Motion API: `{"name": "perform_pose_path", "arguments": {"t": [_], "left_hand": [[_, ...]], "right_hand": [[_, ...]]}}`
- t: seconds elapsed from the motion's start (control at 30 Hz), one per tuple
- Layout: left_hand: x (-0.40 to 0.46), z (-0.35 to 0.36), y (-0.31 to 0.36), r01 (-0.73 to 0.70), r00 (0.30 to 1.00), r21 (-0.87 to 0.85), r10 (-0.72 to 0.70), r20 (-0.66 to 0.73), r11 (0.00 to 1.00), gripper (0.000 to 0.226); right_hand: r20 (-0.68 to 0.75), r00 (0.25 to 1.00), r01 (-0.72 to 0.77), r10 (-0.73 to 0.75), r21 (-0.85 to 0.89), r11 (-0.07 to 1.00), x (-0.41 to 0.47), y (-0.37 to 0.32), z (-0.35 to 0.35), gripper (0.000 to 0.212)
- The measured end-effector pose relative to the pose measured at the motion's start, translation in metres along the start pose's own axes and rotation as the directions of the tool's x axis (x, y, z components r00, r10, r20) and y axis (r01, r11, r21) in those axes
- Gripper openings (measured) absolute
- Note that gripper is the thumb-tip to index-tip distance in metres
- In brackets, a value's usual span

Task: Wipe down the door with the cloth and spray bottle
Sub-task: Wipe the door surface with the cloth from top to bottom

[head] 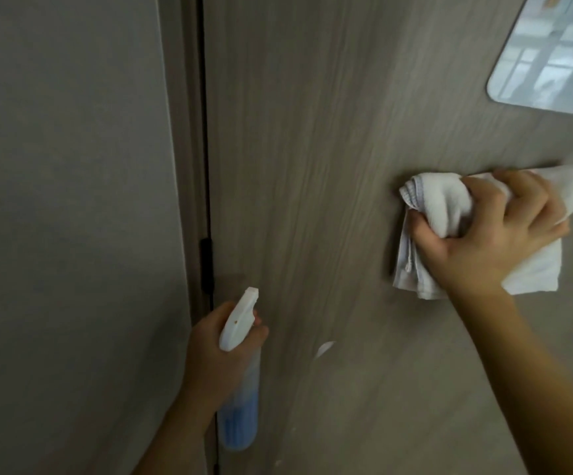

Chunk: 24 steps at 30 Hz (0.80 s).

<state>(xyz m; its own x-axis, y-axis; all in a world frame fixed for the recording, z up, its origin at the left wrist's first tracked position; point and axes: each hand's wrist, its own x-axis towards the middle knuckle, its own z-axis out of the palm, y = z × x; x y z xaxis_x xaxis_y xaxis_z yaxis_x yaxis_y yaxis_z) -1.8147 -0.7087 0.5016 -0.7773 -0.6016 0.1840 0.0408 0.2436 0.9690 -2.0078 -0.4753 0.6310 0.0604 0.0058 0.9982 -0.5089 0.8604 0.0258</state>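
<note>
A grey-brown wood-grain door [329, 132] fills most of the view. My right hand [484, 234] grips a bunched white cloth [446, 200] and holds it against the door at the right, around mid height. My left hand [213, 354] grips a spray bottle [239, 389] low near the door's hinge side; its white head points up and its clear body holds blue liquid. A small pale streak [324, 348] shows on the door between the two hands.
A grey wall [65, 200] lies to the left of the door frame [185, 132]. A dark hinge [205, 265] sits in the gap just above my left hand. A glossy rounded sign [552, 56] is fixed to the door at the top right.
</note>
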Motion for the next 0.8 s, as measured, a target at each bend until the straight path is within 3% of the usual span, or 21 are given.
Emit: {"name": "perform_pose_path", "arguments": {"t": [0.4, 0.57, 0.67, 0.8], "left_hand": [[0.008, 0.002, -0.003, -0.002, 0.993, 0.024, 0.005, -0.121, 1.000, 0.017], [0.007, -0.004, -0.004, -0.013, 0.998, -0.025, 0.012, -0.054, 1.000, 0.016], [0.003, -0.010, -0.005, -0.011, 0.998, -0.032, 0.010, -0.057, 0.999, 0.016], [0.000, -0.018, 0.001, -0.009, 0.998, -0.082, 0.003, -0.070, 0.997, 0.020]], "right_hand": [[-0.020, 1.000, -0.020, 0.019, -0.034, 0.999, 0.000, -0.001, 0.002, 0.050], [-0.040, 0.996, -0.084, 0.082, -0.038, 0.996, -0.003, -0.013, 0.004, 0.049], [-0.005, 0.992, -0.126, 0.126, -0.036, 0.991, -0.014, -0.034, 0.010, 0.049], [0.094, 0.995, -0.040, 0.041, -0.016, 0.999, -0.036, -0.082, 0.025, 0.050]]}}
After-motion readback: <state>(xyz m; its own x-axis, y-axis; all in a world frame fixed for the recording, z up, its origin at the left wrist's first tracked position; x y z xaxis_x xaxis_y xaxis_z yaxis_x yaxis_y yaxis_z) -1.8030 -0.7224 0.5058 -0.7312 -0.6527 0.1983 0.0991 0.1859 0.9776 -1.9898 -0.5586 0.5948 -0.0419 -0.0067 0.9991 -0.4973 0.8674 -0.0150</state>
